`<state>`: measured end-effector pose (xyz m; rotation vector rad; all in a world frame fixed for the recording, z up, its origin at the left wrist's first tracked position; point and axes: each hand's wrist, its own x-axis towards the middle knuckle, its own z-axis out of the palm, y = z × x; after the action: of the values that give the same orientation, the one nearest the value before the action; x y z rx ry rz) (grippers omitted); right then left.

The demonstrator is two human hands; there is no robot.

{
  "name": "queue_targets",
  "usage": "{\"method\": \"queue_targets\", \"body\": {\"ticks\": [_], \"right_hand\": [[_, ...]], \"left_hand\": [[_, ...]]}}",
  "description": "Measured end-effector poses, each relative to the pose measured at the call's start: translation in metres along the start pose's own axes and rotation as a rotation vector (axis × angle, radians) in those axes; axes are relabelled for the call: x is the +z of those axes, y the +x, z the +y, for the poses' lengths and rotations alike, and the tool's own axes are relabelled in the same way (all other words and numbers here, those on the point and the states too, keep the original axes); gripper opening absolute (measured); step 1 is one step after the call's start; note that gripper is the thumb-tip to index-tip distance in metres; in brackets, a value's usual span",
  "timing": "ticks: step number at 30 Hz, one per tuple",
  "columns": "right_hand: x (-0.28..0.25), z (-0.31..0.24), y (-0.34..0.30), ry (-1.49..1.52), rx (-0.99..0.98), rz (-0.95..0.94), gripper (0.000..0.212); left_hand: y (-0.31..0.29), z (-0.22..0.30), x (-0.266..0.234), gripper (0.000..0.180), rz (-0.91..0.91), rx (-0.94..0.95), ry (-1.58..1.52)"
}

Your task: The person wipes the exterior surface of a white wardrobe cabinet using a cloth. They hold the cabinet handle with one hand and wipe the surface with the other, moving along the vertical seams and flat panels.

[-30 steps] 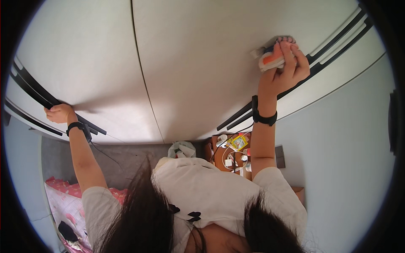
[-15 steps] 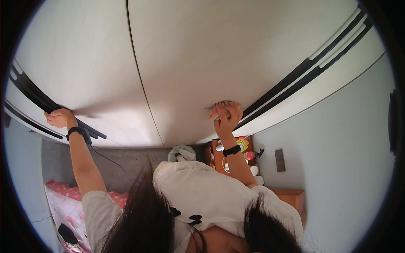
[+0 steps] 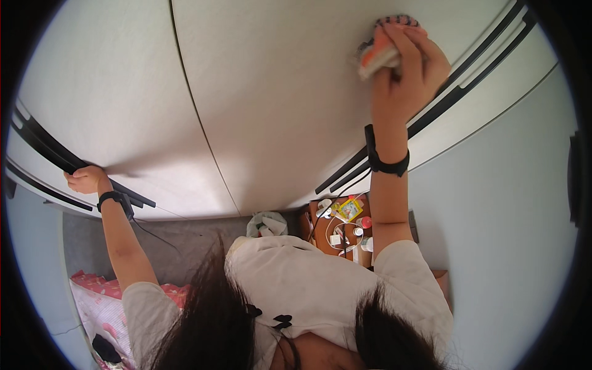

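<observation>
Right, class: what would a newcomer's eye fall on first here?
Probably the right hand at upper right, holding a bunched orange-and-white cloth at the pale door panel. Next, at far left, the left hand grips a long black handle. Lower down, a yellow packet brightens a cluttered brown tabletop.

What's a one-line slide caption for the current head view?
Right hand holds a bunched cloth at a pale door panel; left hand grips a dark handle.
</observation>
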<state>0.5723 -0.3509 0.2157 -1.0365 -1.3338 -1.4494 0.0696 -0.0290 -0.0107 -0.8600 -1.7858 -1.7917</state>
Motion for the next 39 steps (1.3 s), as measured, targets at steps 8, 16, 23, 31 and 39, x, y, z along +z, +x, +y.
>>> {"method": "queue_targets", "body": {"ticks": [8, 16, 23, 31, 39], "right_hand": [[0.000, -0.034, -0.083, -0.087, 0.128, -0.087, 0.020], [-0.044, -0.080, -0.212, -0.079, 0.106, -0.459, 0.026], [-0.047, -0.029, -0.122, 0.037, 0.192, -0.203, 0.026], [-0.025, 0.039, -0.035, -0.183, 0.109, -0.066, 0.031], [-0.029, -0.022, -0.157, -0.160, 0.249, -0.118, 0.035]], "left_hand": [[-0.003, 0.005, 0.003, 0.052, 0.002, 0.019, -0.015], [0.001, 0.002, 0.006, 0.050, 0.036, 0.037, -0.025], [0.001, -0.002, 0.003, 0.049, 0.040, 0.054, -0.018], [-0.007, -0.002, 0.004, 0.049, 0.021, 0.078, -0.032], [-0.023, -0.057, 0.018, 0.051, 0.023, 0.094, 0.089]]}}
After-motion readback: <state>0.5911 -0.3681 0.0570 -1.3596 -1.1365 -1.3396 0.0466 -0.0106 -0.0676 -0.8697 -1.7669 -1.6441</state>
